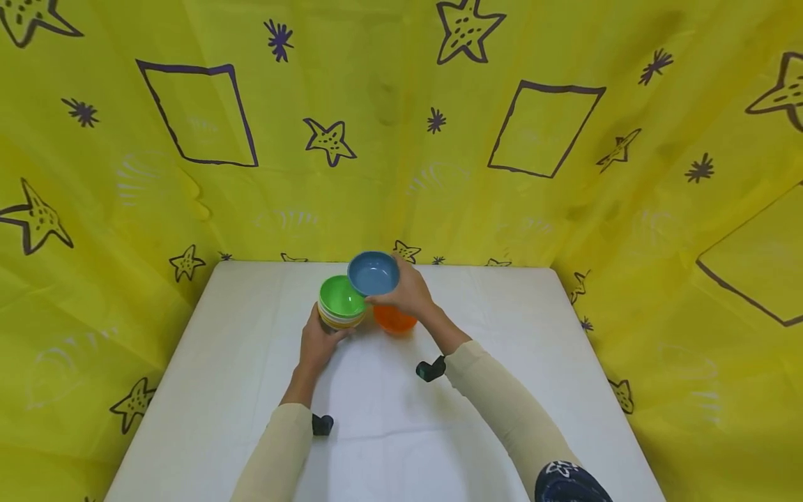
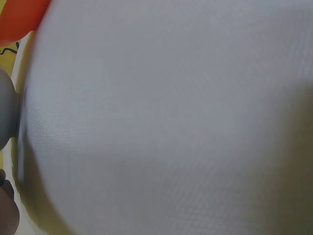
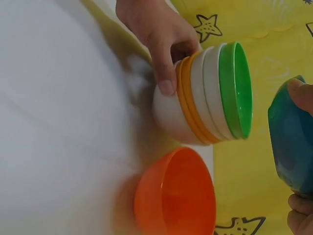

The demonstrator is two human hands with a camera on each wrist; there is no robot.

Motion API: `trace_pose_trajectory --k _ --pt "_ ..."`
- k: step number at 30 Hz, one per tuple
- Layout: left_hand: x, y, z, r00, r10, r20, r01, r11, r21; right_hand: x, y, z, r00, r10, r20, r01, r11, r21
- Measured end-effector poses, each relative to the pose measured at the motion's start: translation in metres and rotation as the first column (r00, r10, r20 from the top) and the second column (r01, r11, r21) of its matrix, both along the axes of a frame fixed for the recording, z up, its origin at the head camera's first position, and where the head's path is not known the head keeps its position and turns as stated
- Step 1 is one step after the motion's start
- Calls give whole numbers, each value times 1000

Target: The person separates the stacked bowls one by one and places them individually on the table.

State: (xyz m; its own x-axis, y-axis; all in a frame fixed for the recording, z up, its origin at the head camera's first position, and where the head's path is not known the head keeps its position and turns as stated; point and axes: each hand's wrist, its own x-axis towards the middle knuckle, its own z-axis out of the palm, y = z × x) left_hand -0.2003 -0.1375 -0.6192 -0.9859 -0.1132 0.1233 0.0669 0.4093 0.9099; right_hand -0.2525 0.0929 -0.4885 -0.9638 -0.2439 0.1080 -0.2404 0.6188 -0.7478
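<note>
My left hand (image 1: 316, 341) grips a stack of nested bowls low on its side. A green bowl (image 1: 341, 296) is uppermost, with white bowls (image 3: 210, 93) and yellow-orange rims beneath it and a pale bowl (image 3: 168, 115) at the bottom. A blue bowl (image 1: 374, 274) is held by its side in my right hand (image 1: 410, 289), raised just above and right of the stack. In the right wrist view a gap separates the blue bowl from the green one. An orange bowl (image 1: 395, 321) stands on the table beside the stack, partly hidden under my right hand.
A white cloth (image 1: 389, 446) covers the table. Yellow curtains (image 1: 389, 195) with drawn stars and rectangles hang behind it and along both sides. In the left wrist view mostly tablecloth shows, with the orange bowl (image 2: 19, 19) at the upper left corner.
</note>
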Motion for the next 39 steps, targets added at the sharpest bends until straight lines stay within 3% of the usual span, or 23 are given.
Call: trace_pose_trajectory --k 9,19,26,39 --pt "1 0 -3 999 1 48 -1 1000 -4 9 30 -13 995 -84 51 87 994 -64" --pt "1 -3 -5 1000 7 30 -6 1000 -8 16 69 -36 990 -128 53 134 984 -120" --pt "1 -4 -4 999 2 34 -1 1000 -8 23 94 -59 975 -213 59 218 970 -106" --pt "-1 -2 -2 999 -3 37 4 1000 -27 34 119 -85 937 -331 116 337 940 -42"
